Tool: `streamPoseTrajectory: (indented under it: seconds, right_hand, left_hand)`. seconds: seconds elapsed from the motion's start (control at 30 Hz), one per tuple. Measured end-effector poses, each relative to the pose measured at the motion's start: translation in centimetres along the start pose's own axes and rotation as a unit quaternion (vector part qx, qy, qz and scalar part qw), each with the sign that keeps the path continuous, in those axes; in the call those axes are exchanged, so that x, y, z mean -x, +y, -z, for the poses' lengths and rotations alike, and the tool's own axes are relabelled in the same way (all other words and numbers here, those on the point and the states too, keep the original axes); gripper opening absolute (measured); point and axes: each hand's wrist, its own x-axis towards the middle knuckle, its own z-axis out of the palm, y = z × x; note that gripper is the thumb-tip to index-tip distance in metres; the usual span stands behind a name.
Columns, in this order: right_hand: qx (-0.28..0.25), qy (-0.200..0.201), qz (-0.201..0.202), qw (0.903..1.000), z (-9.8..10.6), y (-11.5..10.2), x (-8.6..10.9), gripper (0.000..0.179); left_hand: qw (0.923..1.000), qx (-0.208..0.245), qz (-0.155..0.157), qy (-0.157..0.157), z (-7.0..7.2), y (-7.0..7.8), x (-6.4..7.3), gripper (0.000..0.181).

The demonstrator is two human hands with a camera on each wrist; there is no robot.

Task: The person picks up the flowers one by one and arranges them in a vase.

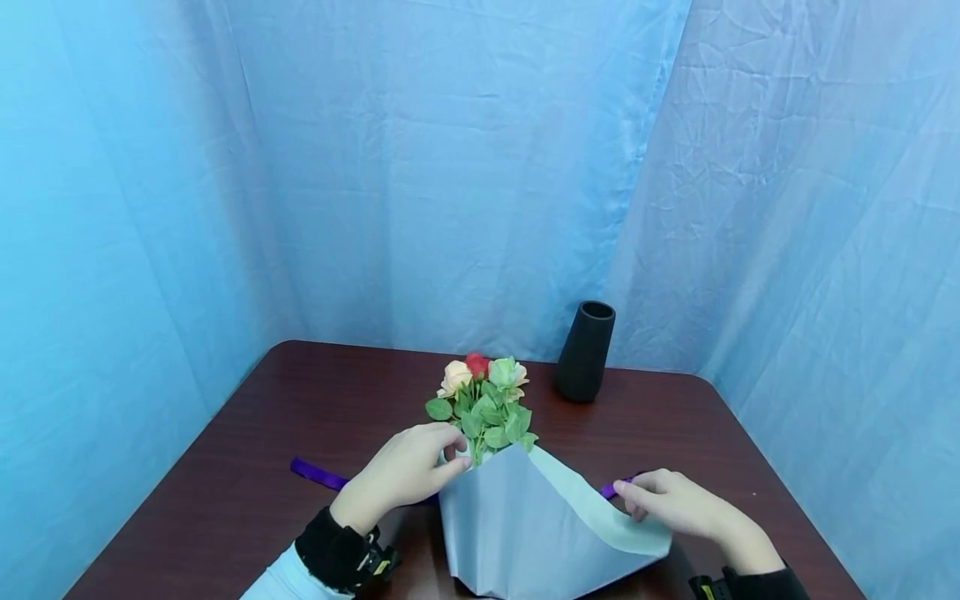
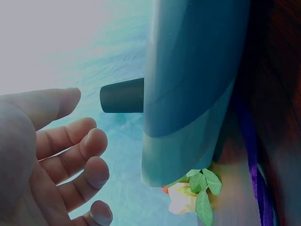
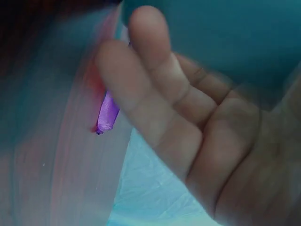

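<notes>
A bunch of artificial roses (image 1: pixel 489 408) with cream, red and pale green blooms lies on the table. Light blue wrapping paper (image 1: pixel 525 525) is folded across the stems, its right side flaring out with a paler inner face. My left hand (image 1: pixel 412 467) hovers beside the paper's upper left edge; in the left wrist view its fingers (image 2: pixel 96 172) are loosely bent, apart from the paper (image 2: pixel 188 94). Over the paper's right corner is my right hand (image 1: pixel 675 504), with fairly straight fingers and nothing visible in its grasp. Purple ribbon (image 1: pixel 318 473) runs beneath the bouquet, emerging on both sides.
A black vase (image 1: pixel 587 352) stands upright behind the bouquet to the right, near the table's back edge. The dark brown table (image 1: pixel 360 392) is bordered by light blue curtains (image 1: pixel 450 167) at the back and sides.
</notes>
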Motion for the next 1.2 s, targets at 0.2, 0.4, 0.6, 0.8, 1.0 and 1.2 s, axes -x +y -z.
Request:
streamPoseTrajectory:
  seconds: [0.2,0.4,0.6,0.8,1.0,1.2]
  right_hand:
    - [0.017,-0.021,0.02,0.9994,-0.1,0.9,0.2,0.038]
    - [0.012,-0.034,0.014,0.9993,0.0,1.3,0.4,0.034]
    - [0.019,-0.04,0.012,0.999,0.7,1.2,0.8,0.028]
    - [0.051,-0.004,0.027,0.9983,1.6,0.2,1.0,0.031]
    - [0.08,0.089,0.024,0.9925,2.0,-2.1,0.6,0.034]
    - [0.082,0.185,0.065,0.9772,1.5,-4.5,-0.2,0.043]
  left_hand:
    - [1.0,0.003,-0.002,-0.004,0.0,-0.2,0.0,0.015]
    - [0.9999,0.01,-0.001,-0.007,0.0,-0.5,0.0,0.018]
    - [0.9997,0.019,0.002,-0.015,0.1,-0.8,0.0,0.017]
    - [0.9989,0.046,0.002,0.011,0.7,-0.9,0.1,0.017]
    - [0.9937,0.1,0.004,0.052,1.5,-1.1,0.2,0.012]
    - [0.9841,0.147,0.0,0.099,1.9,-1.2,0.2,0.013]
